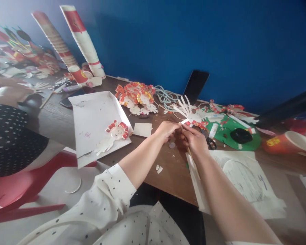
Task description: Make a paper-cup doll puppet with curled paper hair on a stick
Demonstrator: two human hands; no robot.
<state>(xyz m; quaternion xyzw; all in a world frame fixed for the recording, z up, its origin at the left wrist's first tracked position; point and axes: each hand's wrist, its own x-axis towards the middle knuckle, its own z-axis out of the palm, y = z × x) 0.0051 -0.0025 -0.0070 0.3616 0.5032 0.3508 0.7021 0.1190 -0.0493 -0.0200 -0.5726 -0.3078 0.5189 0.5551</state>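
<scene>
Both my hands meet above the brown table. My left hand is closed, its fingertips pinching at a white strip of a cut paper-cup figure. That figure has long white strips fanned upward and a red curled fringe. My right hand is closed beside it, fingertips close to the same strip. A thin wooden stick runs out below the right palm, held in that hand. Black-handled scissors lie just right of the right hand, partly hidden. Small white paper scraps lie below the left hand.
Finished-looking red-fringed paper figures are piled at the back. Another figure lies on a white box lid. A phone leans on the blue wall. Right stand a green disc and paper cup. Another person's arm is left.
</scene>
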